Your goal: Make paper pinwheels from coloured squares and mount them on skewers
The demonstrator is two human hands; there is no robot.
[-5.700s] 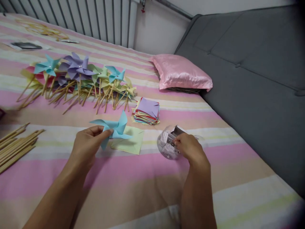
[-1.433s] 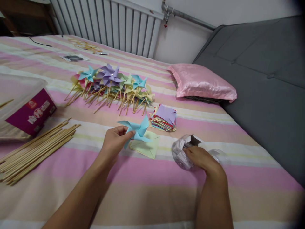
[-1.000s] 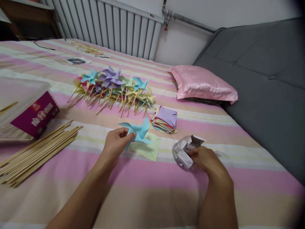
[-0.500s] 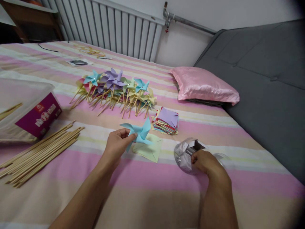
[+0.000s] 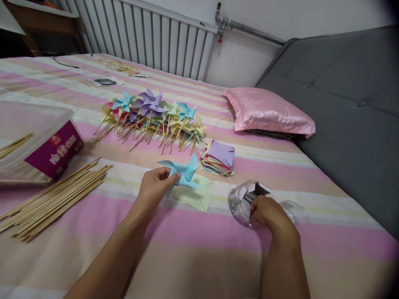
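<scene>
My left hand (image 5: 157, 187) pinches a light blue paper pinwheel (image 5: 186, 174) at its centre, thumb on top. Under the pinwheel, a pale green paper square (image 5: 199, 197) with cut corners lies on the striped bedspread. My right hand (image 5: 269, 211) reaches into a round clear plastic container (image 5: 240, 207) with printed paper and grey pieces inside. Its fingers are curled and partly hidden, so what they hold cannot be made out. A stack of coloured paper squares (image 5: 220, 155) lies beyond the green square.
Several finished pinwheels on sticks (image 5: 149, 108) lie heaped further back. At the left are loose wooden sticks (image 5: 62, 195) and a clear plastic box (image 5: 37, 108) with a purple label. A pink pillow (image 5: 271, 110) rests by the grey headboard (image 5: 349, 91). A clear lid (image 5: 293, 207) sits behind my right wrist.
The view has shifted very slightly. My left hand still pinches the blue pinwheel, and my right hand stays in the clear container with hardly any movement.
</scene>
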